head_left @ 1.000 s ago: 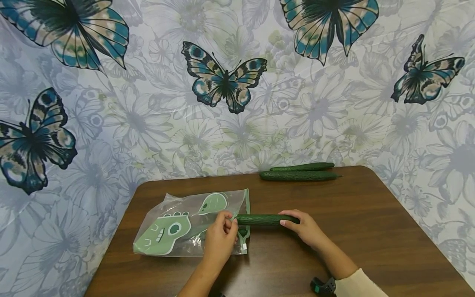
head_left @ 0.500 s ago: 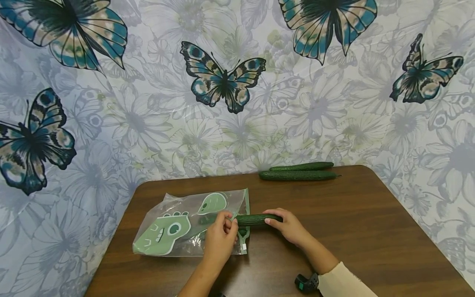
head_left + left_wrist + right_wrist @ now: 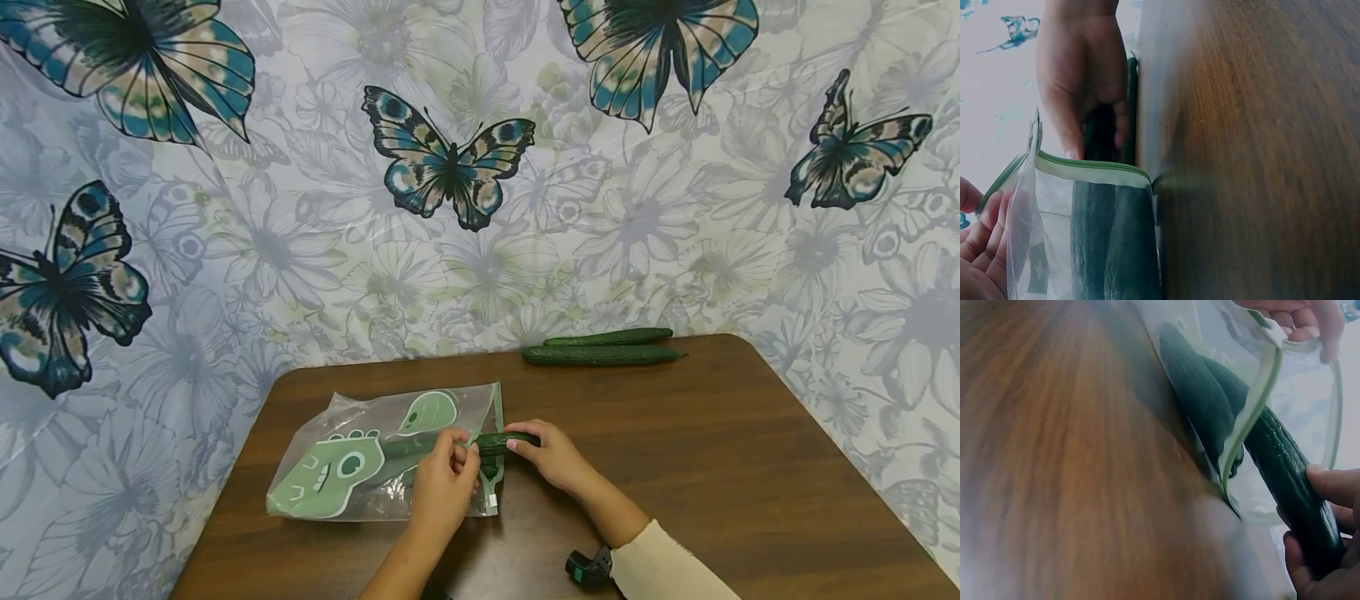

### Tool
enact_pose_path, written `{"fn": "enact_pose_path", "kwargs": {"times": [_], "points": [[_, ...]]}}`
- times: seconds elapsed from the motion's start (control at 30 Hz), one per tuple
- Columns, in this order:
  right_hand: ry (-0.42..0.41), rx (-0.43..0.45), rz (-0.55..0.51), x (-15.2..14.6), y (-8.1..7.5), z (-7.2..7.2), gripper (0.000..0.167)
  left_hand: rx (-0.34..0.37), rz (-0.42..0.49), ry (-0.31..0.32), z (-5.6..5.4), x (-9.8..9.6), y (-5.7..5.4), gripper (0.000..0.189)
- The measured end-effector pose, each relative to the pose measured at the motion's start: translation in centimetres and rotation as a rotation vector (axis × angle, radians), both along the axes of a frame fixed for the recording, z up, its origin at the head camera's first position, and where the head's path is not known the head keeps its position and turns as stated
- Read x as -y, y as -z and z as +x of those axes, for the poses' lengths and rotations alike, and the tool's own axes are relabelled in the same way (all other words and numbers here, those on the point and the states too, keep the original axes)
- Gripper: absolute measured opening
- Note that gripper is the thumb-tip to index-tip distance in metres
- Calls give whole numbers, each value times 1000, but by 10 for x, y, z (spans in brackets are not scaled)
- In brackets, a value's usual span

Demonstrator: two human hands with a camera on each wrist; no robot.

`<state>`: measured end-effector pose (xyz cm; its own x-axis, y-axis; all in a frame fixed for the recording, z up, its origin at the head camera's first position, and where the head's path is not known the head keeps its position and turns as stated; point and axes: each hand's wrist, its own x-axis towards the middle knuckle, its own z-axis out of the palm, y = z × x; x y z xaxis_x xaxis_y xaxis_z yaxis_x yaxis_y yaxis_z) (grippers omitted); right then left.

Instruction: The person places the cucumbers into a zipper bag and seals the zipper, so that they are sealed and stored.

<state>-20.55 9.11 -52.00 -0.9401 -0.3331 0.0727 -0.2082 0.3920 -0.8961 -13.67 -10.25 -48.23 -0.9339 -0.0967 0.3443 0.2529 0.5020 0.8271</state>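
Observation:
A clear zip bag with green cartoon prints lies on the table, its mouth facing right. My left hand pinches the upper edge of that mouth and holds it apart. In my right hand is a cucumber, gripped near its outer end between thumb and fingers. Most of its length is inside the bag, and only the end by my right hand sticks out. Another cucumber lies within the bag beside it, against the lower side, as the right wrist view shows.
Two more cucumbers lie side by side at the back edge of the brown wooden table. Behind it hangs a butterfly-print cloth. A black device sits at my right wrist.
My right hand has moved left, sliding the cucumber deeper into the bag. The left hand stays at the bag's mouth.

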Motion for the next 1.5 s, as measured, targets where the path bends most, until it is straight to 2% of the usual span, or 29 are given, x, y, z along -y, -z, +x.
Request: {"fn": "enact_pose_path", "kwargs": {"times": [0.27,0.47,0.57,0.77,0.97,1.23,1.5], "points": [[-38,-23,-28,27,1,-4,28,18,-13,-2,0,0,-1,11],[-46,2,-54,40,2,-6,29,26,-6,-3,1,0,-1,12],[-53,28,-77,40,5,-8,29,10,1,1,0,0,1,12],[-61,163,-194,29,9,-13,30,1,-12,-4,0,0,2,10],[-116,240,-294,19,14,-18,38,-2,-11,-4,0,-1,1,10],[-156,224,-314,18,16,-20,35,-16,-5,0,0,-1,1,11],[-162,243,-344,33,10,-18,36,-13,9,14,1,-2,1,11]]}}
